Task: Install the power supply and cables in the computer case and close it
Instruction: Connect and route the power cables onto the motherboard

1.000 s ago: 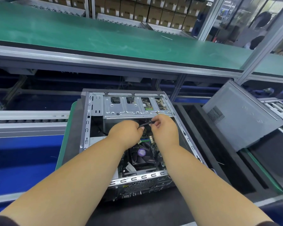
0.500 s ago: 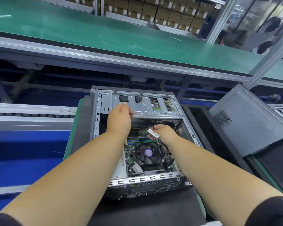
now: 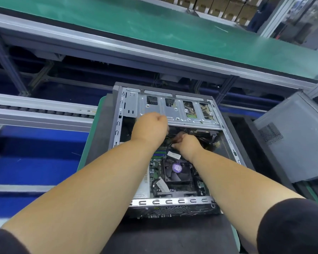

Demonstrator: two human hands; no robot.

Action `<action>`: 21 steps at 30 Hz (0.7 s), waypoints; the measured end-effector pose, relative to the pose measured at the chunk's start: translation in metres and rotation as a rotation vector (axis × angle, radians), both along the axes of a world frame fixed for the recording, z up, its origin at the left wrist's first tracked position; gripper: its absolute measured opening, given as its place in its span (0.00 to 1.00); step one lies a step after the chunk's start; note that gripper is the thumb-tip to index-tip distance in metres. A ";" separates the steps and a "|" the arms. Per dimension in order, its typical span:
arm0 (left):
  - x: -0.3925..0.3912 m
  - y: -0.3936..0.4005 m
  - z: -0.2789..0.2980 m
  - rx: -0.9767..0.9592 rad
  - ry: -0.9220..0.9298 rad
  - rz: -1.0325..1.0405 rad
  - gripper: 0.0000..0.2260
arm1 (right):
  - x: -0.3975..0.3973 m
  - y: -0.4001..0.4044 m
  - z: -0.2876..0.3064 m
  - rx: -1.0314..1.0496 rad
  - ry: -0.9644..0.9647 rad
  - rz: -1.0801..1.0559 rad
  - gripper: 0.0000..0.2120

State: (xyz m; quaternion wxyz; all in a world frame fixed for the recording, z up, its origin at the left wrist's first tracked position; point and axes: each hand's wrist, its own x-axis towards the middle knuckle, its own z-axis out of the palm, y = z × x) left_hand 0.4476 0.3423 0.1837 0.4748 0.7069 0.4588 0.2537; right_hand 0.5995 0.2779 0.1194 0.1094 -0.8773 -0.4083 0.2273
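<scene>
Our left hand is closed into a fist at the front edge of the drive cage, with the fingers curled under; we cannot tell whether it grips a cable or only the metal lip. Our right hand reaches just below it into the open bay, fingers pinched together on a bundle of black cables that passes between the two hands. The hands sit close together, nearly touching. A white-labelled connector lies just under the right wrist, above the CPU fan. The computer case lies on its side on the dark tabletop with its side open; a grey side panel leans to the right, well apart from the case. The power supply itself cannot be identified with certainty in this view; more wiring shows in the shaded right-hand bay. We judge the following risks. Pulling the bundle across the stamped cage edge may cut the insulation. Slack left over the fan may foul the blades once the panel is closed. Pressing a connector in this shadow invites a misaligned or half-seated plug. A forearm resting on the motherboard may load its components. Cables left standing proud may prevent the panel from seating.
</scene>
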 end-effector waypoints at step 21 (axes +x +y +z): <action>0.085 -0.010 -0.033 0.253 1.010 -0.543 0.13 | 0.023 0.000 -0.017 0.269 0.652 -0.401 0.22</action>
